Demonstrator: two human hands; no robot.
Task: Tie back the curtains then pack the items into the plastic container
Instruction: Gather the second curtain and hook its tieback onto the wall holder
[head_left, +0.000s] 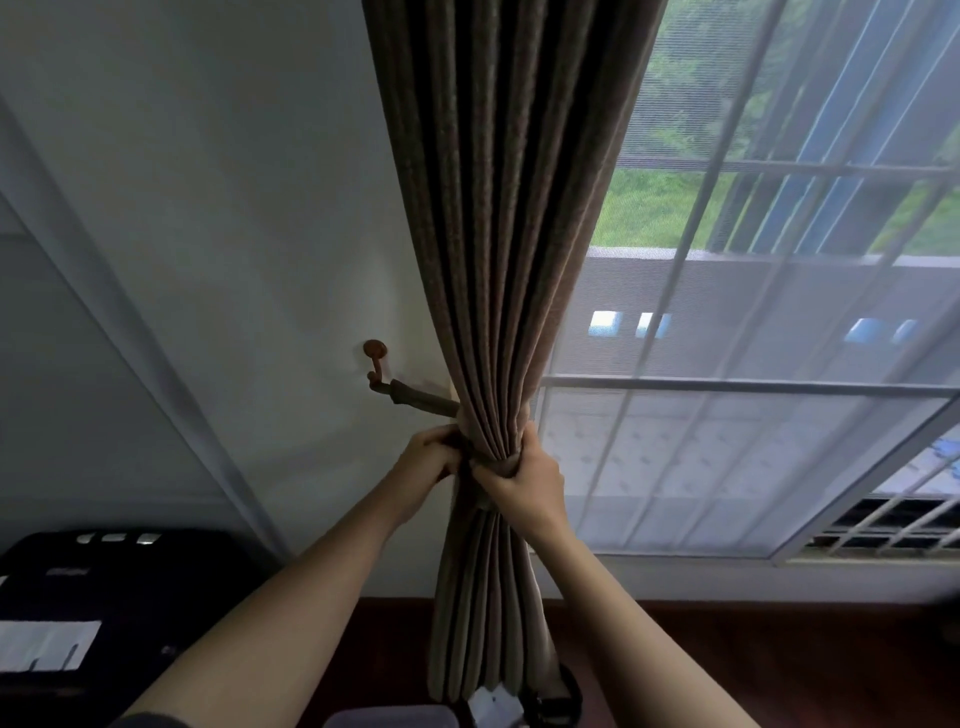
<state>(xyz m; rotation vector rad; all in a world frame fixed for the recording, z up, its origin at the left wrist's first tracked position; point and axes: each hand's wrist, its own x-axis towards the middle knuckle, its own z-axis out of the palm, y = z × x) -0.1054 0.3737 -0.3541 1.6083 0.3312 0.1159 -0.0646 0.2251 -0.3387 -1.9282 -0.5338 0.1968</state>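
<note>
At the very bottom edge a pale, translucent plastic container (392, 717) is cut off by the frame, so only a strip of its rim shows and nothing of what it holds can be made out. Just to its right, behind the foot of the curtain, sit a small white thing and a dark rounded object (556, 699), both too hidden to identify. On the left stands a black appliance (119, 587) with a white label on its top, partly out of view.

The brown curtain (509, 234) hangs from the top of the view, gathered into tight pleats at its waist and falling loose again toward the dark wooden floor (779, 654). A tieback strap (423, 399) runs from a round brown wall hook (375, 358) on the white wall (208, 208) across to the gathered waist, where it passes around the cloth and is mostly covered by the hands.

Both bare forearms reach up from below and meet at that waist. The left hand (426, 457) is on the hook side, fingers curled closed on the strap end against the curtain. The right hand (524, 478) wraps the bundle from the window side, fingers closed tight around the pleats and the band. Behind the curtain a sheer white drape (727, 312) covers the window, blurring the railing and greenery outside.
</note>
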